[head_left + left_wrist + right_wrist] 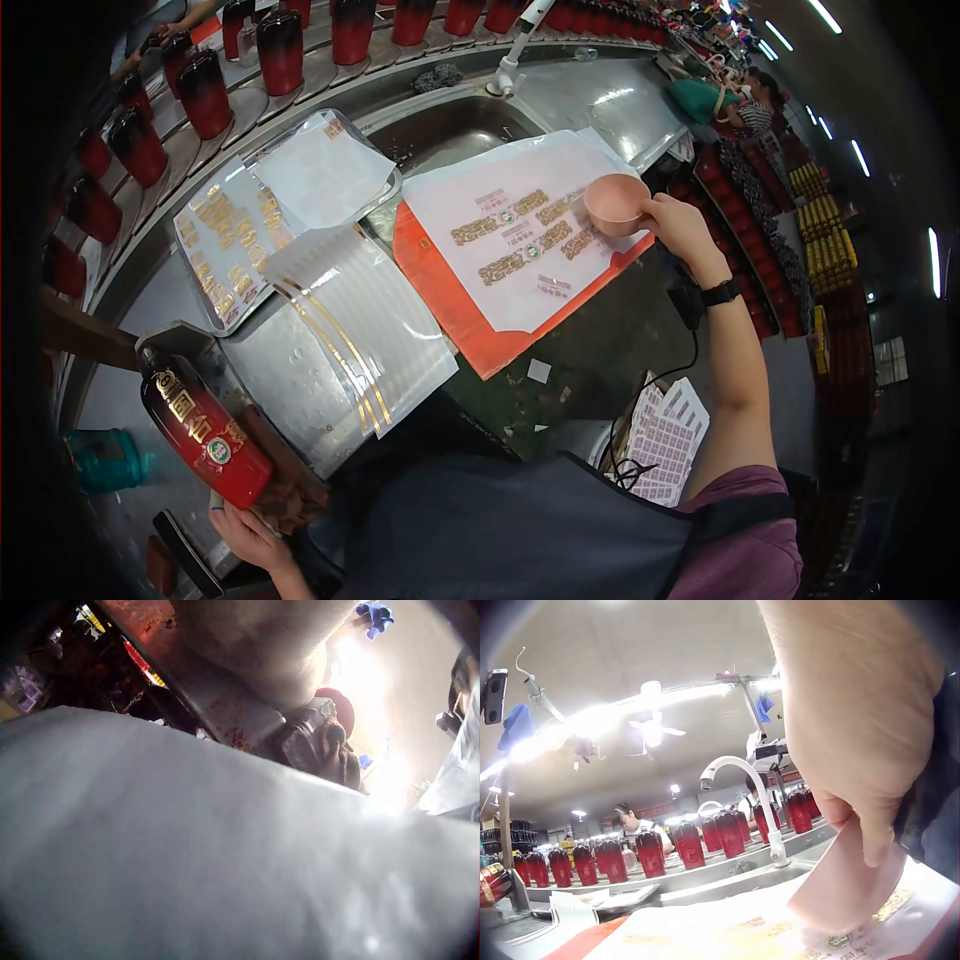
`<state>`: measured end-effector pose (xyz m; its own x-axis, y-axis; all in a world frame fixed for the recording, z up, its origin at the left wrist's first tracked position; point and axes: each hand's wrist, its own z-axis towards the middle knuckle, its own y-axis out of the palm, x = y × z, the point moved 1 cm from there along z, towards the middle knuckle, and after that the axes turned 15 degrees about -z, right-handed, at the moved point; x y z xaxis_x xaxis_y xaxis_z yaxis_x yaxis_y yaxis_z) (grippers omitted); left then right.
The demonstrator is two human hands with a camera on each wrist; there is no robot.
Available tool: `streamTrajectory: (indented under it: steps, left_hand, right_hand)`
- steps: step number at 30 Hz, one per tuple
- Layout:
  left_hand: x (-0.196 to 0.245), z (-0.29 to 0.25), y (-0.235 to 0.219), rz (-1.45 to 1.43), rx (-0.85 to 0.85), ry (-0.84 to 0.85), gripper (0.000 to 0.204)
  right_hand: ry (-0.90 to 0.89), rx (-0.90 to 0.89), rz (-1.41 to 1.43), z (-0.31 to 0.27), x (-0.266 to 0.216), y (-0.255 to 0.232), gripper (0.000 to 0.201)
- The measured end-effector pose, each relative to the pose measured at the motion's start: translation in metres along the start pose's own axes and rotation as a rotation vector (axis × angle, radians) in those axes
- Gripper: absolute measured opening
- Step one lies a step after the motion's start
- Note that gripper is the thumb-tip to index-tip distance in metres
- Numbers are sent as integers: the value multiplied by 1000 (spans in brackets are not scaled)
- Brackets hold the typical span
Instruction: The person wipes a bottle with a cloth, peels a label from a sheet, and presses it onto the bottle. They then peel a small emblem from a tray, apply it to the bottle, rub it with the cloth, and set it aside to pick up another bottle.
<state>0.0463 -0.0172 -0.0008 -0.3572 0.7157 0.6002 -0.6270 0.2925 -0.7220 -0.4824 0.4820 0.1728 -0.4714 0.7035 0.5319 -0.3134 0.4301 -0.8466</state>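
Right hand (683,235): pinched the bowl (613,203) by its rim.
Sheet (450,192): lay below the grip.
Left hand (250,537): touched the bottle (203,430) at its base; closure could not be told.
Bottle: tilted away from that hand.

A metal bench (285,365) is carrying a tray (394,188) topped with white paper (325,180) and a pale striped sheet (325,300) with gold strips. An orange-red board (440,290) is bearing a white sheet (450,195) with gold decals (502,267). Behind, a curved conveyor (320,82) is supporting upright red-and-black bottles (280,55).
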Motion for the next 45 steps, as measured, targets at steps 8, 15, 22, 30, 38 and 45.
streamTrajectory:
  steps: [8,15,22,30,38,45]
  left_hand:
    - [-2,-2,1,55,26,47,34]
    - [11,7,-3,4,-2,39,36]
    - [4,4,-1,-19,11,29,35]
    - [1,3,2,18,38,72,34]
    - [-3,0,-1,33,-6,11,40]
    - [-10,-3,-2,-6,-20,-32,40]
  right_hand:
    - [-12,20,32,-8,-7,0,16]
    - [-54,9,4,-8,-27,-20,14]
    - [-97,21,-33,-7,-46,-39,13]
    - [-121,7,-35,-2,-43,-32,15]
    - [85,10,299,29,-1,18,24]
    - [333,124,369,78,14,82,31]
